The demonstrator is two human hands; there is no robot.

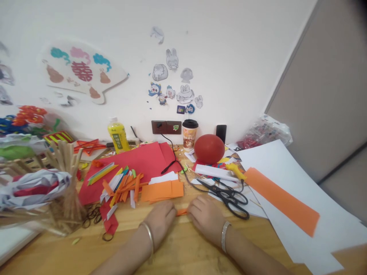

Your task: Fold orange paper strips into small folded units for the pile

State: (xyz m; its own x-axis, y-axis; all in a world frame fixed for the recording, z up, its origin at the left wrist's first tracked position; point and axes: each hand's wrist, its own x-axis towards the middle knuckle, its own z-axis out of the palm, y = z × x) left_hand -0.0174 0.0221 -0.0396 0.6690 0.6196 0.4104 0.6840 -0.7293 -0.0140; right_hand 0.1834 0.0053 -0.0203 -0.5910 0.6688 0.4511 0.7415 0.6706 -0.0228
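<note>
My left hand (161, 218) and my right hand (204, 216) rest on the wooden table (177, 248), knuckles up, fingers curled. Between them they pinch a small folded orange paper strip (181, 212), each hand on one end. Just beyond my hands lies a stack of orange paper pieces (163, 190). A heap of folded orange, white and coloured strips (122, 186) lies to the left of that stack. Black scissors (229, 194) lie just beyond and to the right of my right hand.
A long orange strip (282, 200) lies on large white sheets (312, 214) at right. Red paper sheets (137, 164), a yellow bottle (117, 135), a lidded cup (189, 134), a red ball (209, 149) and a yellow glue gun (236, 170) stand behind. Wooden sticks (67, 179) rise at left.
</note>
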